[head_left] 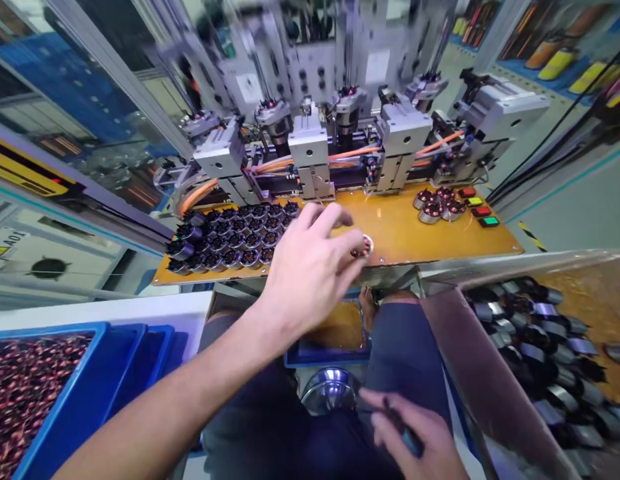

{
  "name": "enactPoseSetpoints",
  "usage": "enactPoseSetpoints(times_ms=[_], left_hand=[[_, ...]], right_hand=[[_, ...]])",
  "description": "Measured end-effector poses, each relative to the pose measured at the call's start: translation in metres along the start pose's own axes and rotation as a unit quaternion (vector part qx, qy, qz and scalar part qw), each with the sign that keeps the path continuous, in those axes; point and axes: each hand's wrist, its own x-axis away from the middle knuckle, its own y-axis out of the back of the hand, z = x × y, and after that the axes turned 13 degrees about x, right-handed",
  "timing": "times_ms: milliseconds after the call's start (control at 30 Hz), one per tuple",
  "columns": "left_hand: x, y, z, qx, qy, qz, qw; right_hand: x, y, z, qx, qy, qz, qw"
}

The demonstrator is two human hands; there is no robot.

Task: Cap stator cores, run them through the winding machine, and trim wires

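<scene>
My left hand (pixel 315 250) reaches over the orange-brown bench top, fingers curled down around a small round motor part (pixel 366 246). Only the part's pale rim and reddish inside show past my fingers. Left of that hand stand several rows of black-topped metal motor parts (pixel 235 237), packed close together. Low in the view, above my lap, my right hand (pixel 415 430) is closed around a slim tool with a dark handle (pixel 407 433), perhaps a screwdriver. Its tip is blurred.
Machine with grey clamping blocks (pixel 310 157) lines the bench's back. A few motor parts (pixel 433 208) sit beside coloured buttons (pixel 483 212) at right. A blue bin (pixel 65 400) of small reddish parts is at left. A box (pixel 490 373) of metal rings stands right. A metal bowl (pixel 330 390) sits below.
</scene>
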Motion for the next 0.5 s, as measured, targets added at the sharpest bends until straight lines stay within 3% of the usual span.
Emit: enactPoseSetpoints(times_ms=[100, 200, 333, 433, 500], left_hand=[[0.049, -0.004, -0.036, 0.224, -0.015, -0.101, 0.969], [0.099, -0.013, -0.061, 0.305, 0.033, -0.183, 0.934], [0.147, -0.017, -0.069, 0.267, 0.043, -0.153, 0.950], [0.166, -0.013, -0.066, 0.242, 0.049, -0.123, 0.961], [0.174, -0.011, -0.064, 0.257, 0.093, -0.095, 0.957]], right_hand=[[-0.007, 0.011, 0.038, -0.129, 0.014, -0.120, 0.984], [-0.013, 0.013, 0.071, -0.203, 0.056, -0.180, 0.961], [-0.016, 0.003, 0.094, -0.222, 0.037, -0.126, 0.966], [-0.015, -0.008, 0.100, -0.190, 0.026, -0.103, 0.976], [-0.015, -0.015, 0.102, -0.181, 0.033, -0.083, 0.980]])
